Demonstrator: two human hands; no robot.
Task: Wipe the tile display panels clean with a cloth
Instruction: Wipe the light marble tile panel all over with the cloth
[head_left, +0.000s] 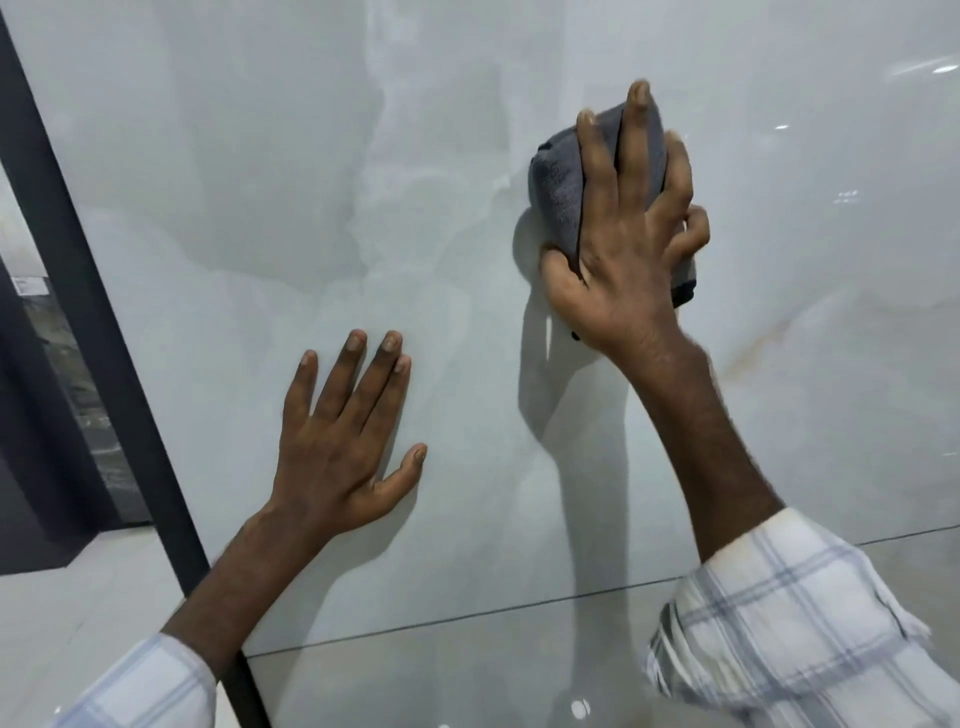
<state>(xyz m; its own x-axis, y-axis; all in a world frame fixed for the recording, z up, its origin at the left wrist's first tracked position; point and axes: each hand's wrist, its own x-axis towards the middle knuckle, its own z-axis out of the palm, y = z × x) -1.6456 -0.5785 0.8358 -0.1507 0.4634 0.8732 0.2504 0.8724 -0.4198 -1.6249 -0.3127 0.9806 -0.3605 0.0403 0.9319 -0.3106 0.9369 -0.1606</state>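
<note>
While R hand (628, 249) holds cloth (558, 192) on panel (260, 156), L hand (337, 452) flat nr frame (88, 291).

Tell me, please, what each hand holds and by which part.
The right hand holds a grey cloth, fingers over its back, thumb at its lower edge. The left hand holds nothing, flat on the panel.

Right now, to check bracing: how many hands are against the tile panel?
2. The left hand lies flat, fingers spread, low on the panel; the right hand, higher and to the right, holds a grey cloth against it.
</note>
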